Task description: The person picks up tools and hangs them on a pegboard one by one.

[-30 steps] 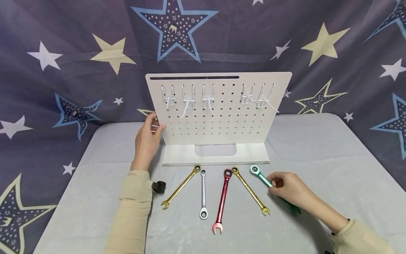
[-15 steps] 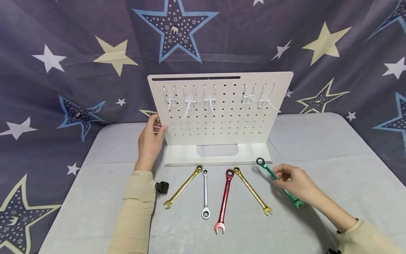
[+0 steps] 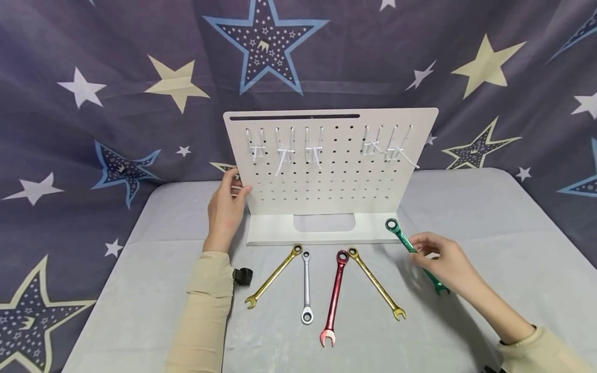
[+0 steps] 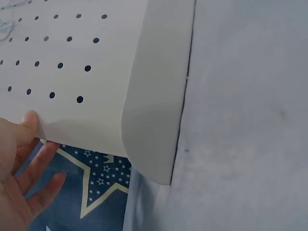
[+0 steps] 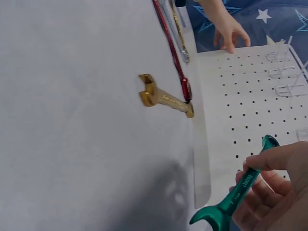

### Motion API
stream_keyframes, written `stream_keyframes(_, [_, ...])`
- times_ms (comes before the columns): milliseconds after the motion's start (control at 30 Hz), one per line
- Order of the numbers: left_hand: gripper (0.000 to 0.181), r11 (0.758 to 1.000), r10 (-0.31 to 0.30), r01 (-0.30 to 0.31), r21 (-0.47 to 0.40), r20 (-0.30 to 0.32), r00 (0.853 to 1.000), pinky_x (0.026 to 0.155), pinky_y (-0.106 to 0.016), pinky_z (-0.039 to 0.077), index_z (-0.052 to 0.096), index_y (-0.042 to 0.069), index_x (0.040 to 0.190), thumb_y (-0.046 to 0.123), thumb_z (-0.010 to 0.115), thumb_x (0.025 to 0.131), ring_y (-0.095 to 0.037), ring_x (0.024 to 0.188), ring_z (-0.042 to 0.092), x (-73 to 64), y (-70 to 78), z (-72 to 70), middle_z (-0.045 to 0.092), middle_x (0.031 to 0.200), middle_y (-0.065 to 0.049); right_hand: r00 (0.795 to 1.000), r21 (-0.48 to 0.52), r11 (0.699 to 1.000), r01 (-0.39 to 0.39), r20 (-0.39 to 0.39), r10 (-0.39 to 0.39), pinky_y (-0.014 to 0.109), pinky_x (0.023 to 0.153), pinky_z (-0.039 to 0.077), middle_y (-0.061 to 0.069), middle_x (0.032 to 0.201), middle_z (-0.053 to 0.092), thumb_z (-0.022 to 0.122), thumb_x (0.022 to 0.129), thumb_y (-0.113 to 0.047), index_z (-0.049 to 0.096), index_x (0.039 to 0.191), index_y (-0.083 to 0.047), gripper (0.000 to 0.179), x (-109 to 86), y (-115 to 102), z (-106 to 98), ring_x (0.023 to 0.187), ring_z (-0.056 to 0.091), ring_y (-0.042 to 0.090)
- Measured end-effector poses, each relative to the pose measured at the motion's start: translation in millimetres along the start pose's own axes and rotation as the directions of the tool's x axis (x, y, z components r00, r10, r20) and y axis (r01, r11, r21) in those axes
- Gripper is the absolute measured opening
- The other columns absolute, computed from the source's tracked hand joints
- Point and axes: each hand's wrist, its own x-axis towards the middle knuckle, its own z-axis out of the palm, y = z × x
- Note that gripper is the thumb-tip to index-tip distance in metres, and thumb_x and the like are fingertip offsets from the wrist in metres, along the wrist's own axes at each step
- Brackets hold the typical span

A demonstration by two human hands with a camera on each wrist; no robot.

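Observation:
My right hand pinches a green ratcheting combination wrench by its shaft, thumb on one side and fingers on the other. Its ring end points toward the pegboard and its forked end toward me; a shadow falls on the cloth beneath it. The left hand grips the left edge of the white pegboard, with the thumb on the front face and the fingers behind, as the left wrist view shows. White double-pronged hooks hang along the board's upper rows, three on the left and two on the right.
Before the board's base lie two gold wrenches, a silver wrench and a red wrench. A grey cloth covers the table. Behind stands a dark curtain printed with stars.
My right hand has lifted the green wrench off the cloth and moved it toward the board's lower right corner. The left hand keeps its grip on the board, and the head view has shifted slightly.

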Motion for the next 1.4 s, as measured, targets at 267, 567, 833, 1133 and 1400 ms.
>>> stream_keyframes(267, [0.047, 1.000, 0.007, -0.007, 0.004, 0.006, 1.000, 0.083, -0.046, 0.051, 0.049, 0.015, 0.139, 0.025, 0.066, 0.097, -0.030, 0.097, 0.064, -0.2, 0.6, -0.9, 0.067, 0.110, -0.012, 0.998, 0.065, 0.997, -0.035, -0.045, 0.038, 0.020, 0.067, 0.051, 0.007, 0.091, 0.069, 0.074, 0.088, -0.004, 0.066, 0.112, 0.001, 0.025, 4.4, -7, -8, 0.078, 0.060, 0.004])
stream_keyframes(567, [0.045, 1.000, 0.011, -0.011, 0.009, 0.015, 1.000, 0.085, -0.047, 0.050, 0.050, 0.016, 0.138, 0.023, 0.066, 0.097, -0.030, 0.100, 0.064, -0.4, 1.3, -2.5, 0.067, 0.112, -0.012, 0.995, 0.110, 0.994, -0.015, -0.101, 0.027, 0.016, 0.069, 0.052, 0.005, 0.089, 0.067, 0.072, 0.090, -0.004, 0.066, 0.112, 0.001, 0.023, 9.4, -18, -15, 0.079, 0.060, 0.003])
stream_keyframes(833, [0.043, 1.000, 0.014, -0.015, 0.014, 0.015, 1.000, 0.084, -0.047, 0.050, 0.050, 0.017, 0.137, 0.024, 0.065, 0.097, -0.029, 0.100, 0.064, -1.2, 1.6, -2.5, 0.067, 0.112, -0.011, 0.989, 0.155, 0.987, 0.034, -0.149, -0.011, 0.013, 0.071, 0.052, -0.004, 0.087, 0.066, 0.072, 0.089, -0.001, 0.065, 0.109, 0.003, 0.022, 14.2, -29, -20, 0.080, 0.060, 0.003])
stream_keyframes(1133, [0.044, 1.000, 0.018, -0.018, 0.019, 0.010, 1.000, 0.083, -0.048, 0.050, 0.050, 0.015, 0.138, 0.024, 0.065, 0.097, -0.030, 0.099, 0.064, -0.9, 1.6, -2.9, 0.067, 0.112, -0.012, 0.977, 0.230, 0.968, 0.096, -0.210, -0.047, 0.013, 0.074, 0.051, -0.007, 0.086, 0.066, 0.071, 0.089, 0.002, 0.065, 0.107, 0.000, 0.020, 19.6, -45, -30, 0.082, 0.060, 0.006])
stream_keyframes(1400, [0.045, 1.000, 0.015, -0.016, 0.017, 0.012, 1.000, 0.083, -0.048, 0.050, 0.050, 0.015, 0.138, 0.024, 0.066, 0.097, -0.031, 0.098, 0.065, -1.2, 2.7, -3.1, 0.067, 0.111, -0.012, 0.966, 0.301, 0.948, 0.106, -0.259, -0.025, 0.012, 0.078, 0.051, -0.008, 0.086, 0.065, 0.071, 0.088, 0.004, 0.067, 0.105, -0.004, 0.020, 25.5, -52, -36, 0.082, 0.060, 0.005])
